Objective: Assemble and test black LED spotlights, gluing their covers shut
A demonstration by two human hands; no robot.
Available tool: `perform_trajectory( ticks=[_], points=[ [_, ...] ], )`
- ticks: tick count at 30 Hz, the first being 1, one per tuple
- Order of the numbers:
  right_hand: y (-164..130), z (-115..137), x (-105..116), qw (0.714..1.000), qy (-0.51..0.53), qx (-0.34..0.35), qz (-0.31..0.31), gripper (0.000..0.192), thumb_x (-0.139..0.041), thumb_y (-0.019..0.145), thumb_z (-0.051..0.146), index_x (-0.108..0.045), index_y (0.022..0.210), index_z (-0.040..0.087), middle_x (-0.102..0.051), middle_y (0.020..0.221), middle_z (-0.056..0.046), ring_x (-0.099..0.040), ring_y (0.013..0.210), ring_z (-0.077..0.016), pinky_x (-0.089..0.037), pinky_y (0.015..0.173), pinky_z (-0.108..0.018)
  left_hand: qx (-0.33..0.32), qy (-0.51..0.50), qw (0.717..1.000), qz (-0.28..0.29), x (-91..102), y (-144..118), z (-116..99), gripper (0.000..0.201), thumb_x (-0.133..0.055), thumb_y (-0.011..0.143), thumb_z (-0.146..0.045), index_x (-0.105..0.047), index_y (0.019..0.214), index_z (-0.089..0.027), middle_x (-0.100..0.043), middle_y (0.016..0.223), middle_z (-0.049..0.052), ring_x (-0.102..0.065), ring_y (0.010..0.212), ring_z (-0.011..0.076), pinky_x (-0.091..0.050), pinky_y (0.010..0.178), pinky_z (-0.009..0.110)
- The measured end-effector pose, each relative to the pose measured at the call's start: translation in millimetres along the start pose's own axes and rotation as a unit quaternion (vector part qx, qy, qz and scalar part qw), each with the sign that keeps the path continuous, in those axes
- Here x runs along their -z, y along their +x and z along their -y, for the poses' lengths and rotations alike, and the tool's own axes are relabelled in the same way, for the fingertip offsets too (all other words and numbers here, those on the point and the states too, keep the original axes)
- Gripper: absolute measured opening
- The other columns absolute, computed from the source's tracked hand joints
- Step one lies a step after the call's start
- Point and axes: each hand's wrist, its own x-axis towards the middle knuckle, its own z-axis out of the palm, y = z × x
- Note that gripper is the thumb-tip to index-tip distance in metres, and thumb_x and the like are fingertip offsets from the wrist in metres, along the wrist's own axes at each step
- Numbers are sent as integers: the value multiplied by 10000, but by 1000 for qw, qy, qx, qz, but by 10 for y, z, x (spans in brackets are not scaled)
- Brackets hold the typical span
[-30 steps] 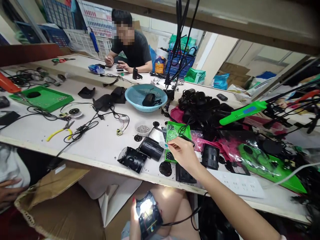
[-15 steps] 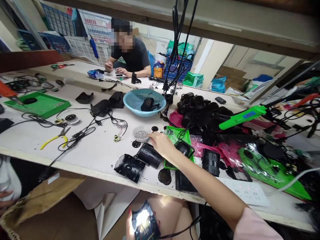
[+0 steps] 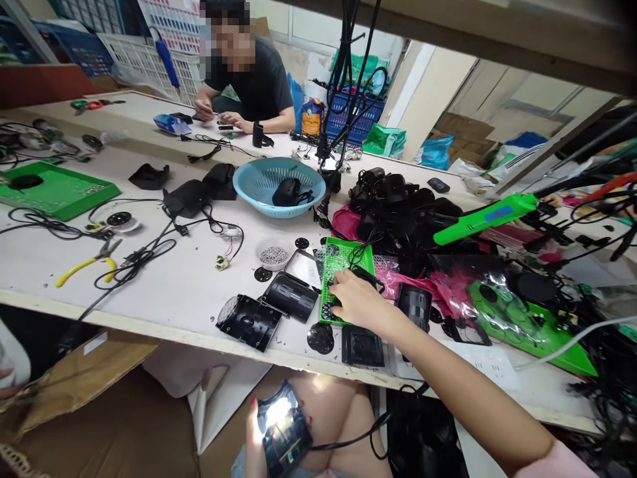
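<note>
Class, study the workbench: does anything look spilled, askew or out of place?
Yes: tiny loose bits lie scattered on the tabletop around the open black casing. That looks untidy because other small pieces sit gathered in a bowl.

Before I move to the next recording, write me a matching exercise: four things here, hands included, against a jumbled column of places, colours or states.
1. Left hand
2. Right hand
3. Pliers
4. Colander

A. Yellow handles
B. Light blue
C. Holding a black housing with a bright glow
D. At the narrow green tray

Pairs: 1-C, 2-D, 3-A, 4-B
</note>
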Motion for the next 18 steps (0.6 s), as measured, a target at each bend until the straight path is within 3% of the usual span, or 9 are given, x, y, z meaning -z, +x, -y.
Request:
perform_trajectory(
  ticks=[7,15,18],
  points=[
    [4,-37,-99,999,-4,12,42,214,-621,852,116,-688,1054,103,-576,1138,-162,-549,1129,-289,-472,895,-334,-39,23,998,32,-51,-295,100,578,-481,961,-464,-592,1308,-16,-774,796,199,-760,774,366,-616,768,496],
    [37,-101,-65,997,20,47,49,159,-548,904,107,-679,954,181,-635,1050,-70,-631,929,-169,-442,788,-236,-50,31,997,53,-33,-342,135,586,-450,973,-490,-565,1326,-37,-778,843,191,-764,791,343,-625,760,470],
    [-25,-100,-70,998,-2,46,39,243,-534,878,65,-668,1049,174,-668,1056,-79,-629,980,-212,-441,786,-274,-46,25,997,60,-40,-385,133,582,-450,973,-495,-558,1323,-42,-776,835,188,-762,820,349,-621,772,486]
  ],
)
